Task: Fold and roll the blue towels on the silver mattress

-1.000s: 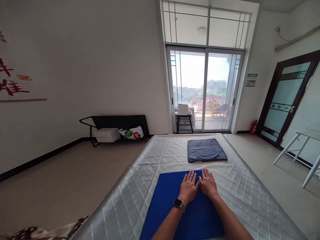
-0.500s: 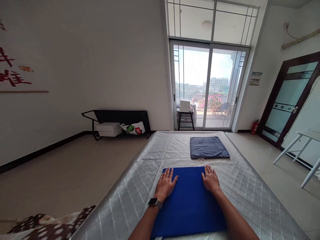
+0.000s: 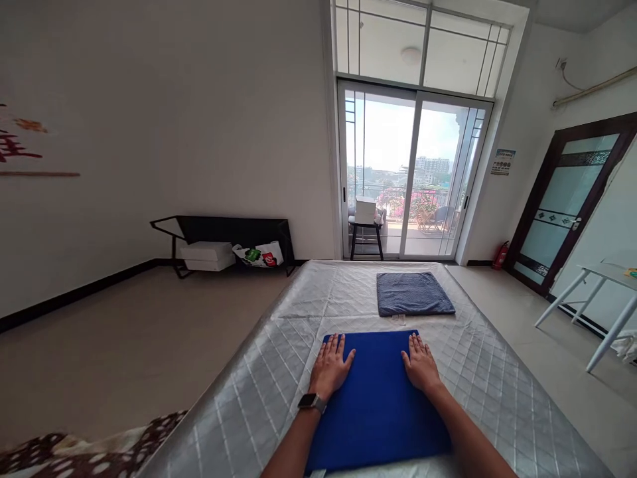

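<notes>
- Since a second ago, the left hand (image 3: 330,365) has shifted left, away from the right hand (image 3: 422,366), across the blue cloth (image 3: 378,405); the right hand remains near the far right corner.
- At the near left, a brown spotted blanket (image 3: 94,455) shows beside the mattress (image 3: 269,378).
- At the far left, a black frame (image 3: 233,230) stands by the wall, with a white box (image 3: 206,256) and a printed bag (image 3: 259,255) at it.
- Left hand: palm down and flat on the far left corner of the cloth, fingers stretched out, grasping nothing; a watch (image 3: 311,401) is on its wrist.
- Blue cloth: spread flat on the near part of the quilted silver mattress, between the two forearms.
- Grey towel (image 3: 415,294): flat on the mattress, beyond the cloth and apart from it.
- Right hand: palm down at the cloth's far right edge, fingers straight, clenching nothing.
- At the far right, a red fire extinguisher (image 3: 500,255) stands beside a brown door (image 3: 560,206).
</notes>
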A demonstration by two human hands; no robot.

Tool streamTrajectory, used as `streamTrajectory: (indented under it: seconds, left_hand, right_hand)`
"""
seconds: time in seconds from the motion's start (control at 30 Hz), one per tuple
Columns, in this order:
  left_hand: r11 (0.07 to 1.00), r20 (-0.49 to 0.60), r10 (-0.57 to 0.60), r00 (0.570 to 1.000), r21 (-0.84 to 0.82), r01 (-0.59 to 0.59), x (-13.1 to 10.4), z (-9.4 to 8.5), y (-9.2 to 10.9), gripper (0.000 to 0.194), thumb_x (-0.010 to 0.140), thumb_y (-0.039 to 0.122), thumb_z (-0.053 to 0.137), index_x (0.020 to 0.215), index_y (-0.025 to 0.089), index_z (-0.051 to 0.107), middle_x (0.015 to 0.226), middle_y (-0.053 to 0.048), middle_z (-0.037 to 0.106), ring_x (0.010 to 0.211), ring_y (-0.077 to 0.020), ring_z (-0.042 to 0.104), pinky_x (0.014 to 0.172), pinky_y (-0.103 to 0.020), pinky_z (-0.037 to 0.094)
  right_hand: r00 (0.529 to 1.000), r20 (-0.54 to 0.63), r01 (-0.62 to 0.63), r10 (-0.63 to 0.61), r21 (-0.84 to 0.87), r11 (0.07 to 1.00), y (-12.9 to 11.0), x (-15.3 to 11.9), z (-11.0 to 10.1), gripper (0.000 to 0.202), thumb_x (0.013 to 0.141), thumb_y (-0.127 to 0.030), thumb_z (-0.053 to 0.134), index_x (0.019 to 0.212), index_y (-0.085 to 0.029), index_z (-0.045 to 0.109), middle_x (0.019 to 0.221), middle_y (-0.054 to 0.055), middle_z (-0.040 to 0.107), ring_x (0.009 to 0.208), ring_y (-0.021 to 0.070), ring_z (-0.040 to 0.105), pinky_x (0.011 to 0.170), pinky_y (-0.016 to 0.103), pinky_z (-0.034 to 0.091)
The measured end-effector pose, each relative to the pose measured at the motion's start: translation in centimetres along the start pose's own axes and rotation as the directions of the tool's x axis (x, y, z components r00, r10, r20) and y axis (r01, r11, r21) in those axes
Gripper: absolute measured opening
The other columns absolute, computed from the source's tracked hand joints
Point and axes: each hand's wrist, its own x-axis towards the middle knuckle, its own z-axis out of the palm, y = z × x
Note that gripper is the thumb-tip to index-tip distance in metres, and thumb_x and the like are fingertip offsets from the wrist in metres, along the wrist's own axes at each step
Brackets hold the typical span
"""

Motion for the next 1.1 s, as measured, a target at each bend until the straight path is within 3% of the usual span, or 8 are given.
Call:
streamTrajectory:
  seconds: [0.33,0.5,0.63,0.7,0.8,0.93,1.0,1.1]
  left_hand:
    - [1.0,0.067,0.0,0.998,0.019,-0.001,-0.1,-0.9,0.1,0.067,0.097,0.051,0.029,0.148,0.009,0.041,0.155,-0.016,0.04,0.145,-0.0312,0.035,0.119,-0.049,0.028]
    - [0.999,0.192,-0.006,0.981,0.032,0.0,0.4,-1.4,-0.4,0.068,0.097,0.051,0.029,0.15,0.009,0.038,0.158,-0.017,0.035,0.147,-0.0305,0.031,0.119,-0.049,0.026]
    - [0.998,0.222,-0.051,0.974,0.047,0.041,1.8,-2.3,0.1,0.066,0.097,0.05,0.031,0.146,0.008,0.044,0.153,-0.021,0.043,0.143,-0.0355,0.037,0.115,-0.055,0.031]
    - [0.999,0.187,-0.017,0.982,0.037,0.01,2.3,-2.7,1.7,0.065,0.098,0.049,0.029,0.145,0.007,0.045,0.151,-0.022,0.045,0.143,-0.036,0.037,0.116,-0.056,0.03]
    - [0.993,0.134,0.12,0.984,-0.018,-0.119,2.1,-2.3,6.3,0.062,0.1,0.05,0.027,0.147,0.015,0.046,0.152,-0.016,0.047,0.143,-0.0302,0.038,0.117,-0.05,0.033]
    - [0.928,0.054,0.364,0.93,-0.099,-0.358,0.5,-0.4,12.5,0.051,0.102,0.038,0.028,0.147,0.02,0.044,0.151,-0.013,0.049,0.142,-0.0255,0.041,0.114,-0.048,0.038]
    - [0.901,0.035,0.425,0.905,-0.109,-0.419,-0.2,0.4,14.0,0.049,0.103,0.03,0.028,0.148,0.02,0.042,0.151,-0.013,0.048,0.142,-0.0244,0.041,0.114,-0.049,0.037]
    - [0.901,0.047,0.423,0.905,-0.128,-0.415,-0.9,0.5,13.9,0.049,0.103,0.032,0.028,0.15,0.022,0.04,0.152,-0.012,0.047,0.143,-0.0243,0.04,0.116,-0.05,0.036]
  right_hand:
    - [1.0,-0.007,-0.005,0.005,0.038,0.999,0.1,0.0,0.6,0.066,0.1,-0.043,0.021,0.157,-0.009,0.02,0.164,0.009,0.018,0.152,0.0186,0.011,0.121,0.035,0.007]
    - [1.0,-0.013,0.003,-0.002,0.061,0.998,0.0,-0.1,0.5,0.066,0.1,-0.043,0.02,0.157,-0.008,0.02,0.164,0.01,0.018,0.152,0.0185,0.011,0.121,0.036,0.007]
    - [1.0,-0.023,0.014,-0.012,0.086,0.996,0.0,0.0,0.7,0.067,0.1,-0.043,0.02,0.156,-0.007,0.019,0.164,0.01,0.017,0.152,0.0185,0.01,0.122,0.036,0.007]
    - [0.999,-0.033,0.018,-0.015,0.094,0.995,0.0,0.0,0.8,0.067,0.1,-0.043,0.02,0.156,-0.007,0.019,0.163,0.01,0.017,0.152,0.0188,0.011,0.122,0.037,0.008]
    - [0.998,-0.054,0.021,-0.016,0.099,0.995,0.1,0.1,1.2,0.068,0.1,-0.043,0.022,0.156,-0.006,0.021,0.163,0.011,0.02,0.152,0.0198,0.013,0.122,0.038,0.009]
    - [0.997,-0.063,0.05,-0.046,0.078,0.996,0.3,0.0,1.3,0.064,0.1,-0.037,0.023,0.156,-0.006,0.023,0.162,0.013,0.022,0.152,0.0203,0.013,0.121,0.038,0.011]
    - [0.996,-0.056,0.073,-0.07,0.064,0.995,0.4,-0.1,1.3,0.062,0.1,-0.033,0.023,0.156,-0.005,0.023,0.162,0.014,0.021,0.152,0.0203,0.011,0.121,0.038,0.011]
    - [0.996,-0.051,0.072,-0.069,0.061,0.996,0.3,-0.2,1.0,0.063,0.1,-0.035,0.025,0.155,-0.005,0.023,0.162,0.014,0.02,0.152,0.0209,0.011,0.121,0.038,0.011]
